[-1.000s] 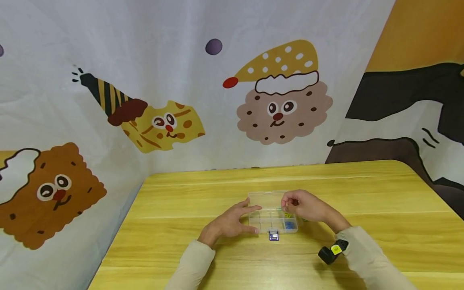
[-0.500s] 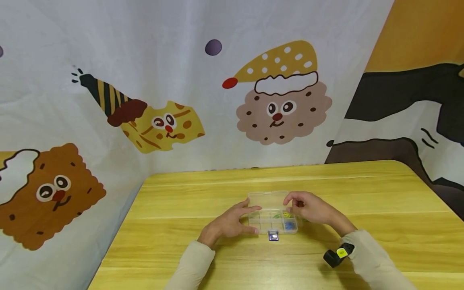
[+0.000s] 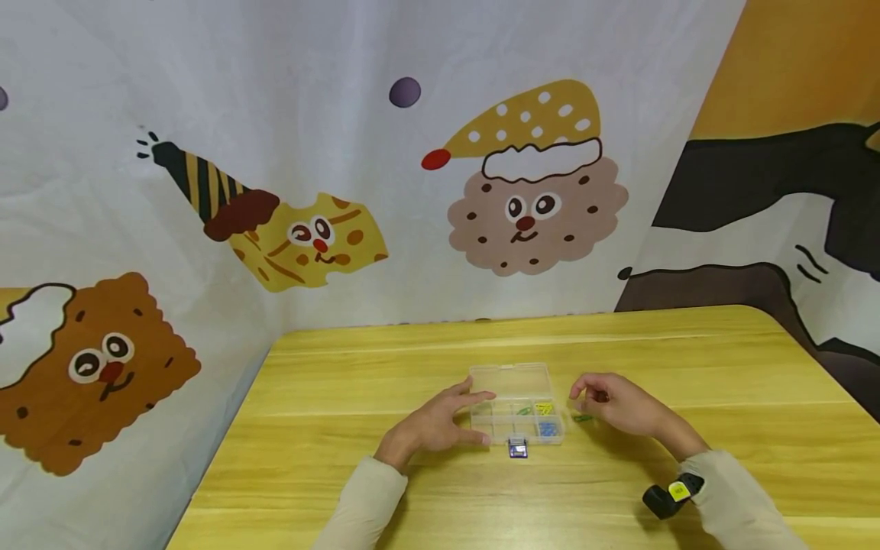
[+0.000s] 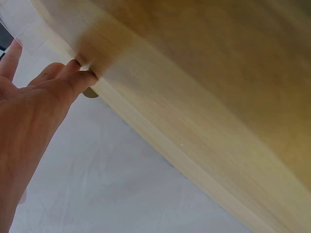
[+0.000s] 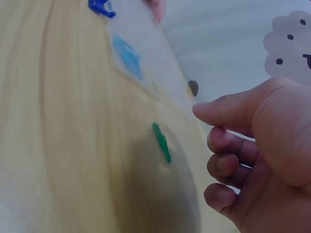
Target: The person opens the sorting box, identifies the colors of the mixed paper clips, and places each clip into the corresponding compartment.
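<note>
A clear plastic compartment box (image 3: 510, 367) lies on the table with its lid raised at the back. Its right-hand compartments hold yellow pieces (image 3: 544, 409), blue pieces (image 3: 547, 429) and a green piece (image 3: 525, 412). My left hand (image 3: 440, 418) rests at the box's left end, thumb and forefinger spread and fairly straight. Right of the box hovers my right hand (image 3: 615, 401), holding nothing, fingers loosely bent, thumb extended in the right wrist view. A slim green piece (image 5: 162, 142) lies on the table near it; blur hides its exact kind.
At the box's front edge sits a small blue-rimmed piece (image 3: 518, 448). The wooden table (image 3: 412, 496) meets a printed cloth backdrop (image 3: 330, 92) behind. A black device (image 3: 663, 500) is strapped to my right wrist.
My right hand has moved away from the box to the right, from over its compartments to near the loose green piece. A green piece now shows inside the box. My left hand has stayed put.
</note>
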### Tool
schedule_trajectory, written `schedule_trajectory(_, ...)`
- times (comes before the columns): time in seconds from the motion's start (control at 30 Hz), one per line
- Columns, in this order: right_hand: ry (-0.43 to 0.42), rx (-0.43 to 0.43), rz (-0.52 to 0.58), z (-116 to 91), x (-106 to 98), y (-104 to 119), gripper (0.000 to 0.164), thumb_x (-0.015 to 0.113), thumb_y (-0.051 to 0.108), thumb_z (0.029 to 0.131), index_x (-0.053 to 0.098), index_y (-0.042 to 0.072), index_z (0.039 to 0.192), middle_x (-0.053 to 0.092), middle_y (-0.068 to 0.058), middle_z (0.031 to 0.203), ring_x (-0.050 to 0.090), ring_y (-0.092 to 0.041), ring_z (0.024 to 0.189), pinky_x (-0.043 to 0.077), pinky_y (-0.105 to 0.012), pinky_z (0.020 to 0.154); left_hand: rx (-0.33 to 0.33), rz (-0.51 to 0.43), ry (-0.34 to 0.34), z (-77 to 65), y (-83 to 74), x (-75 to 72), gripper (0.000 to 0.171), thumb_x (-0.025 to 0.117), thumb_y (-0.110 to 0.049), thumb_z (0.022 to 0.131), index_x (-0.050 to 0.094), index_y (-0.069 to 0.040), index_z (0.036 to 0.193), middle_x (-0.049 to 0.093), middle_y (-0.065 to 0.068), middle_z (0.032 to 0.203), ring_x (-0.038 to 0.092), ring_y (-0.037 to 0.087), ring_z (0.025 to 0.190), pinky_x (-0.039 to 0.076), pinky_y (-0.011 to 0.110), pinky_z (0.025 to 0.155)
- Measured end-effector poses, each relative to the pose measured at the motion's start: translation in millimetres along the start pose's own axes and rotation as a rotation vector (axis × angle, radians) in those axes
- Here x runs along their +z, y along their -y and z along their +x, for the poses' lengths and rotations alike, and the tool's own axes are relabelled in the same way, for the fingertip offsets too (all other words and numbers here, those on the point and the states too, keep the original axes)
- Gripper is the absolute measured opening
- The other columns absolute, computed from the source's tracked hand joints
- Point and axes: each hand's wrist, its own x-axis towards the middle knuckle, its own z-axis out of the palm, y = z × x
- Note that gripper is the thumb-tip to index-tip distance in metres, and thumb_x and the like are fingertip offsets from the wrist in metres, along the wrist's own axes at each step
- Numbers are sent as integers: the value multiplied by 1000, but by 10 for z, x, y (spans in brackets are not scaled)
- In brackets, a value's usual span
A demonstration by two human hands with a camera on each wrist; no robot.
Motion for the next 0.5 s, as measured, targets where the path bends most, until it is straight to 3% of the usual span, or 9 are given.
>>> schedule_trajectory(0.27,52,36,40,-54,5,-95,11,59,-4,94,65,4,98,54,-1,78,46,-5,69,40,-22,58,-2,2,-1,1,12,6,66,76,-44,85,48,-41,145,18,7,165,21,33,150,28,57,115)
schedule_trajectory(0.5,80,61,85,-75,19,-148,10,69,5,91,65,5,100,49,-1,75,43,-6,66,36,-23,56,-14,9,-2,8,6,10,66,76,-44,85,48,-40,145,19,7,165,21,32,150,28,57,115)
